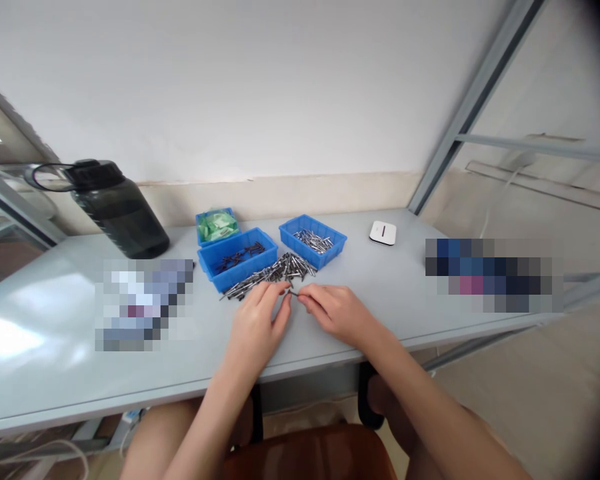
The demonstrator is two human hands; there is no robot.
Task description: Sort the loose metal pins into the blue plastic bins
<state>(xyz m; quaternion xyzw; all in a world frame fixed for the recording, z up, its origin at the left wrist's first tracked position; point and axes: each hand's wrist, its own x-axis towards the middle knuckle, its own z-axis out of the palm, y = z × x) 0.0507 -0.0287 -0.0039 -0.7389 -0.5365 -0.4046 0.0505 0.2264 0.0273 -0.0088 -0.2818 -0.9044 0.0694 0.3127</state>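
Note:
A thin dark metal pin (294, 293) spans the short gap between my two hands, just in front of a loose pile. My right hand (333, 308) pinches its right end between thumb and forefinger. At the other end, the thumb and fingers of my left hand (260, 313) close around the tip; their exact contact is too small to see clearly. The pile of slim metal pins (280, 268), silver and dark, lies just beyond my fingertips. Behind it on the left, a blue bin (240, 272) holds dark brown pins. A second blue bin (330, 255) at right holds silver pins.
A smaller blue bin (198, 230) with a green plastic bag (217, 225) stands at the back. A dark water bottle (123, 210) is at left, a white device (383, 233) at right. Blurred items lie on both sides of the grey table (190, 373). A wall closes the back.

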